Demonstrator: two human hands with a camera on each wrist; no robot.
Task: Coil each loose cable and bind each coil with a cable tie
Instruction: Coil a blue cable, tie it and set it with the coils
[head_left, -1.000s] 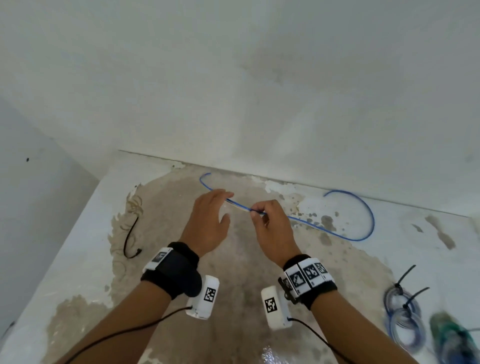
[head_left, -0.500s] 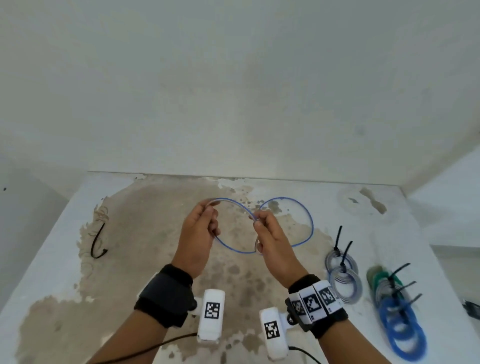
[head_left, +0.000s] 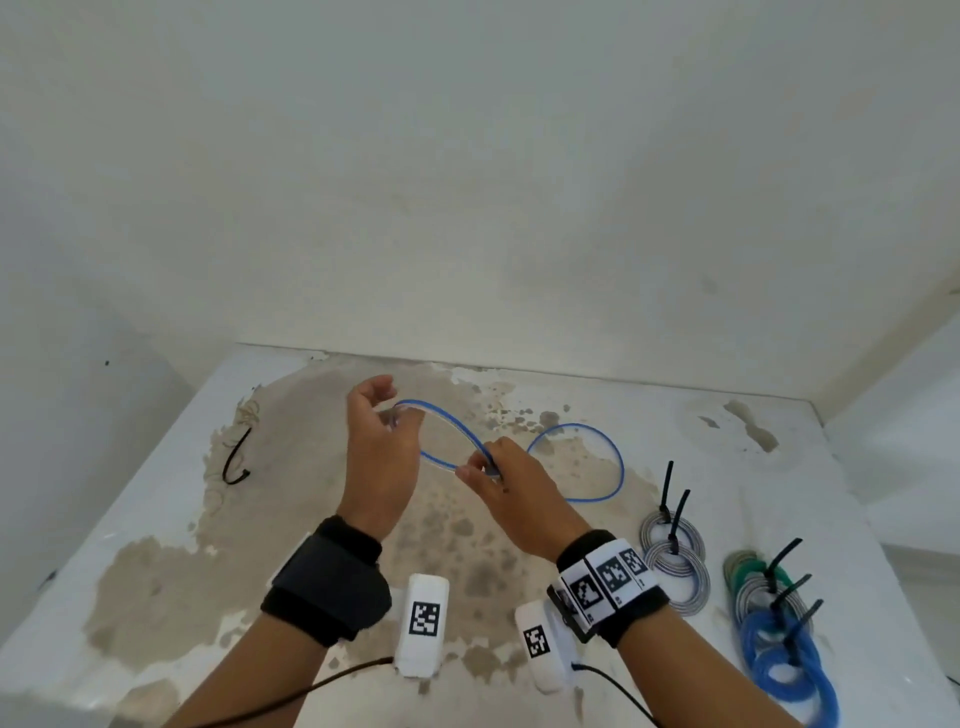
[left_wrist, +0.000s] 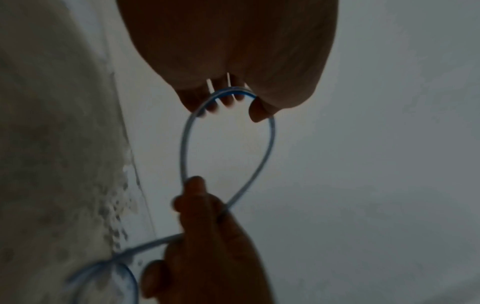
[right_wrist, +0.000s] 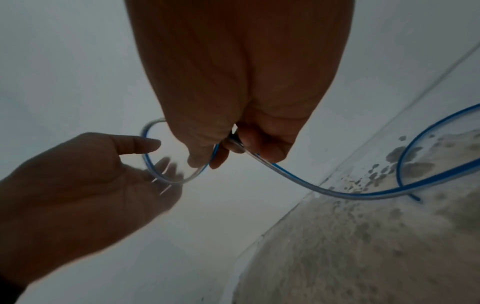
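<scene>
Right hand (head_left: 511, 483) pinches blue cable (head_left: 597, 457); left hand (head_left: 382, 441) loosely cups loop.

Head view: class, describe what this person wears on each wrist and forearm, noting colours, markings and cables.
Both forearms are bare, no sleeves. The left hand has a plain black wrist strap; the right hand has a black strap with a white band of black square markers. Below each wrist hangs a white camera pod bearing one marker and trailing a black cable.

The head view is bright and evenly lit, with soft shadows; straight edges bow toward the corners. Both wrist views are dim and grainy, the hands backlit into dark shapes against a pale wall (right_wrist: 64, 61). The left hand (right_wrist: 85, 185) fingertips are motion-blurred.
</scene>
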